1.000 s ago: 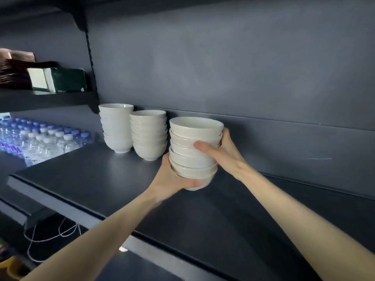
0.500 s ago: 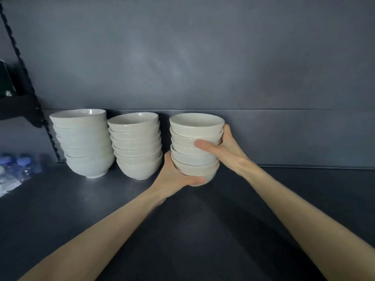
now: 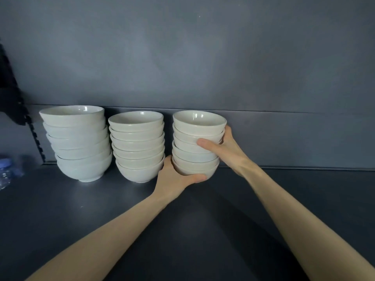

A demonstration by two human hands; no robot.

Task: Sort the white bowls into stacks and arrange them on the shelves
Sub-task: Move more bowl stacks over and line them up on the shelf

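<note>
3 stacks of white bowls line the back of the dark shelf (image 3: 81, 230). The left stack (image 3: 79, 142) has the widest bowls, about 6; the middle stack (image 3: 138, 147) about 7; the right stack (image 3: 197, 126) 6. The left hand (image 3: 172, 179) grips the right stack's base and the right hand (image 3: 227, 151) clasps its side. 1 blue-capped bottle (image 3: 6, 169) shows far left, its label unreadable.

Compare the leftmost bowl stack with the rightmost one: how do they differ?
The leftmost stack has wider bowls than the rightmost stack. The leftmost stack stands free on the shelf; the rightmost stack is held by the left hand at its base and the right hand at its side. Both are white, nested, upright.
</note>
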